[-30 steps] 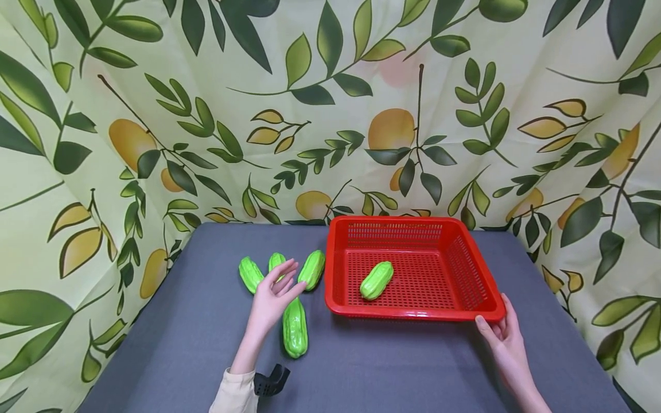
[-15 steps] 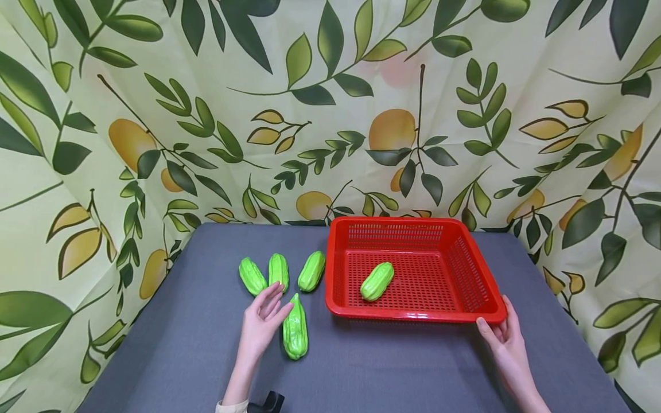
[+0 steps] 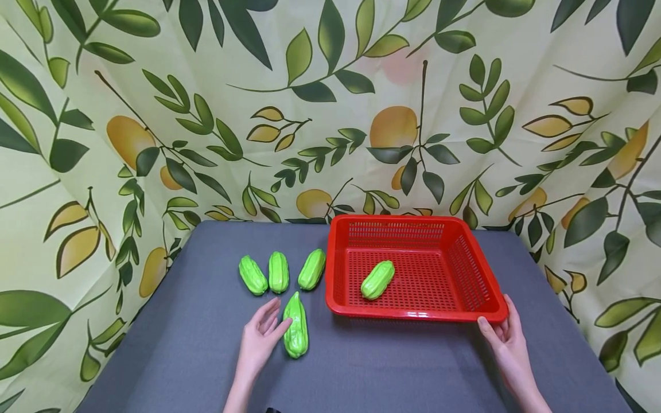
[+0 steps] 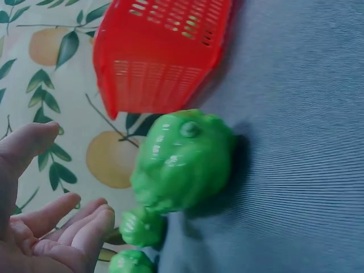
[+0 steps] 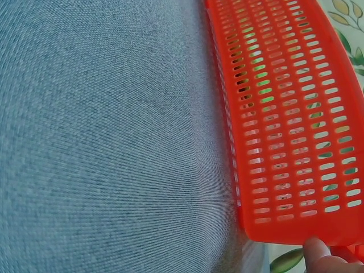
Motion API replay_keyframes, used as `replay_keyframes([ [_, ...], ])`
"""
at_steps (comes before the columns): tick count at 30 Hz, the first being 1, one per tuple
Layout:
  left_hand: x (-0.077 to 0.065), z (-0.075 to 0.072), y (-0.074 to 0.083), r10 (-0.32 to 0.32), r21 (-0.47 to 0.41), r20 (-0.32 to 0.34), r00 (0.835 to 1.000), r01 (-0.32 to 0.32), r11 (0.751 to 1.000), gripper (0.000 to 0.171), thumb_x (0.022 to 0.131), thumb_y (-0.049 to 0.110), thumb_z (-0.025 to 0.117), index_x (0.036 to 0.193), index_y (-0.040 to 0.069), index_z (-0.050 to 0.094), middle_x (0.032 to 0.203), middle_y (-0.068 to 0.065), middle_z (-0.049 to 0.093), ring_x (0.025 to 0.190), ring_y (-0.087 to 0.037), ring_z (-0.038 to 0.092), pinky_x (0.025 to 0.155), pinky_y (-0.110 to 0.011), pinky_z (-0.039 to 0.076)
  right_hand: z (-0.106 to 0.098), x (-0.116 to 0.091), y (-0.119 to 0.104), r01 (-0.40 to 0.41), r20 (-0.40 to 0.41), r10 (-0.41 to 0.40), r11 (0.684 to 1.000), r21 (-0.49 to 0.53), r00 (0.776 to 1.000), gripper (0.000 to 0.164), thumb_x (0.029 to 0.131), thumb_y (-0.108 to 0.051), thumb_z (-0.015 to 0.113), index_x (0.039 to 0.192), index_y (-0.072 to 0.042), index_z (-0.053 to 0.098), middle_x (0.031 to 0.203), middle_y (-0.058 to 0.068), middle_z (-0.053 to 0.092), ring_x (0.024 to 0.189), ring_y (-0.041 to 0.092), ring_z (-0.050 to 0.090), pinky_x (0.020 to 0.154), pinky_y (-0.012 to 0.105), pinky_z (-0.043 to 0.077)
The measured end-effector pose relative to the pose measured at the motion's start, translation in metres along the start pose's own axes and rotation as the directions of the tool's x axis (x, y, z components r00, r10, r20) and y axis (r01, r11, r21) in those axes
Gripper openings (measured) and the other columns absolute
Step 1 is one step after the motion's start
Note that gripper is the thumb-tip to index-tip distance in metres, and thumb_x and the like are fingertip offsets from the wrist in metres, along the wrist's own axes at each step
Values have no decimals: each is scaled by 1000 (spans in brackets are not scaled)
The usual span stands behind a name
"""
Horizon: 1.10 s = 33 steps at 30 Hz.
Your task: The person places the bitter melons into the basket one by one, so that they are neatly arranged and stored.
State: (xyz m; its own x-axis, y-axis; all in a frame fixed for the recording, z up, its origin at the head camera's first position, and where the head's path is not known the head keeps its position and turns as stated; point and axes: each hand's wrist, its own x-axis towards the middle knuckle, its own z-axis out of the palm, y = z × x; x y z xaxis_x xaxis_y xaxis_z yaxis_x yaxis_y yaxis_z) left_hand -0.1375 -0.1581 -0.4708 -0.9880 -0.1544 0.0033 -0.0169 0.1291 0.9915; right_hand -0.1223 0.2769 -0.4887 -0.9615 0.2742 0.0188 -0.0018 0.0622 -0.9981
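Note:
In the head view my left hand (image 3: 260, 332) is just left of the nearest bitter melon (image 3: 296, 330), a green, ridged one lying lengthwise. Its fingers are parted from the thumb, and the thumb tip overlaps the melon's edge there. The left wrist view shows a gap between the left hand (image 4: 62, 233) and this bitter melon (image 4: 185, 162). My right hand (image 3: 506, 347) grips the front right corner of a red plastic basket (image 3: 413, 314), thumb outside the rim. One bitter melon (image 3: 377, 280) lies inside the basket, towards its left.
Behind the nearest melon, a left bitter melon (image 3: 253, 275), a middle bitter melon (image 3: 278, 272) and a right bitter melon (image 3: 312, 269) form a row. The right one lies close to the basket's left wall. A leaf-patterned cloth (image 3: 330, 115) hangs behind the grey table (image 3: 387, 373).
My left hand has drawn back towards me and down, from over the rear melons to beside the nearest one. My right hand stays on the basket corner.

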Motion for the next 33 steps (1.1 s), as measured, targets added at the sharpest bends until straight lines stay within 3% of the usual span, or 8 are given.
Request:
replay_keyframes([
  [14, -11, 17, -20, 4, 214, -52, 999, 7, 977, 68, 78, 15, 77, 134, -9, 46, 135, -32, 47, 127, -43, 46, 105, -45, 40, 0, 0, 2, -9, 1, 9, 1000, 6, 1000, 84, 96, -10, 53, 153, -19, -7, 157, 25, 2, 102, -20, 43, 81, -3, 39],
  [33, -16, 32, -30, 79, 273, -126, 989, -42, 961, 71, 70, 9, 82, 131, -9, 49, 127, -29, 54, 121, -39, 54, 100, -42, 44, 1, -1, 0, 11, -3, -11, 1000, 21, 1000, 84, 95, -9, 54, 153, -18, -6, 157, 24, 3, 103, -20, 43, 82, -4, 39],
])
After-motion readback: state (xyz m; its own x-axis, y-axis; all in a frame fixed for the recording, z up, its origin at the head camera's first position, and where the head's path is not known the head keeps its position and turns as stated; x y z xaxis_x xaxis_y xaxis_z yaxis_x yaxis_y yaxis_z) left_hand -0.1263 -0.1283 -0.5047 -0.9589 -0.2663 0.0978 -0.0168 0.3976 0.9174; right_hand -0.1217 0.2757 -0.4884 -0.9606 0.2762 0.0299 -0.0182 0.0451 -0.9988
